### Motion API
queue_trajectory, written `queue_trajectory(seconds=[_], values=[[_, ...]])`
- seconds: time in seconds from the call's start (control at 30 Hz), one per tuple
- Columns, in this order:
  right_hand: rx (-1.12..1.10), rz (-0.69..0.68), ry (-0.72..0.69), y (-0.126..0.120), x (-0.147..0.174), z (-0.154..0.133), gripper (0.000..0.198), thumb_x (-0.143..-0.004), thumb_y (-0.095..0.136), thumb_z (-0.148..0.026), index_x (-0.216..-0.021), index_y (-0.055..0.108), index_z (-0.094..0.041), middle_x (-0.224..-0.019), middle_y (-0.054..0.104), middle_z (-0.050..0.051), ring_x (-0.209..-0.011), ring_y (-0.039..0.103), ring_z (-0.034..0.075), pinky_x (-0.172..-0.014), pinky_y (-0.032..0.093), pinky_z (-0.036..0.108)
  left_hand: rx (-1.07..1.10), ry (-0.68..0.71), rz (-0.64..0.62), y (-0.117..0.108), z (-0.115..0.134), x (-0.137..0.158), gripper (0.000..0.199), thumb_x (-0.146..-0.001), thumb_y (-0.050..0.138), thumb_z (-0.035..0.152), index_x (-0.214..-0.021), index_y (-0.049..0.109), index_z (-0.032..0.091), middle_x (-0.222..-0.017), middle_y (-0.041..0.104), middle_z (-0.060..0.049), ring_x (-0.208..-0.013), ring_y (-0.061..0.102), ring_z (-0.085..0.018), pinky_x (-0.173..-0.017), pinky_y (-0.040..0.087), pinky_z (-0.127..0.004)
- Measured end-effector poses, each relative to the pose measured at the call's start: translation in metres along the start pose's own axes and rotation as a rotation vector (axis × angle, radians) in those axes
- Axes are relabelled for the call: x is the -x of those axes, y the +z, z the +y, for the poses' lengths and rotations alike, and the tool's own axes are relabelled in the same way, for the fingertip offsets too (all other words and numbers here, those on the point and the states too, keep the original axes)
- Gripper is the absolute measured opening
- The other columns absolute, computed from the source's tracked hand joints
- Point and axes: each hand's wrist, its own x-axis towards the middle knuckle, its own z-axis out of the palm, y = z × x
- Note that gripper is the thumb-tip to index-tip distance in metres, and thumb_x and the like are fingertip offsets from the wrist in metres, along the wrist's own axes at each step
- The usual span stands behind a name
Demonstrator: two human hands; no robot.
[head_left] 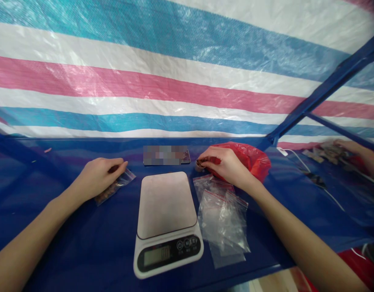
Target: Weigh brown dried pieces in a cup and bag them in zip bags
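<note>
On the left, my left hand (100,176) is closed at the top of a small clear zip bag (109,191) with brown bits inside, lying on the blue table. Right of centre, my right hand (225,164) has its fingers pinched at a small round brown thing (200,165), too small to identify. Behind and beside that hand is a red plastic bag (256,162). Between my hands is a white kitchen scale (167,207) with its display lit and no item on its plate. Several clear zip bags (225,223) lie overlapping just right of the scale.
Behind the scale lies a flat rectangular object (185,156), mostly blurred out. A blue metal frame (327,85) slants up at the right, before a striped plastic sheet (144,85). Another person's hand (346,147) is at the far right, near a white cable (299,160).
</note>
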Motion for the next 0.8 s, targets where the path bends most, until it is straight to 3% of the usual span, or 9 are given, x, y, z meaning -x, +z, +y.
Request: queue_trajectory(seconds=[0.8], values=[[-0.055, -0.016, 0.000, -0.010, 0.003, -0.005, 0.016, -0.096, 0.072, -0.017, -0.107, 0.082, -0.023, -0.105, 0.084, 0.007, -0.096, 0.078, 0.023, -0.090, 0.062, 0.037, 0.004, 0.018, 0.021, 0.001, 0.001, 0.000, 0.046, -0.100, 0.041, 0.053, -0.066, 0.051, 0.024, -0.059, 0.058, -0.003, -0.058, 0.054, -0.020, -0.063, 0.029, -0.032]])
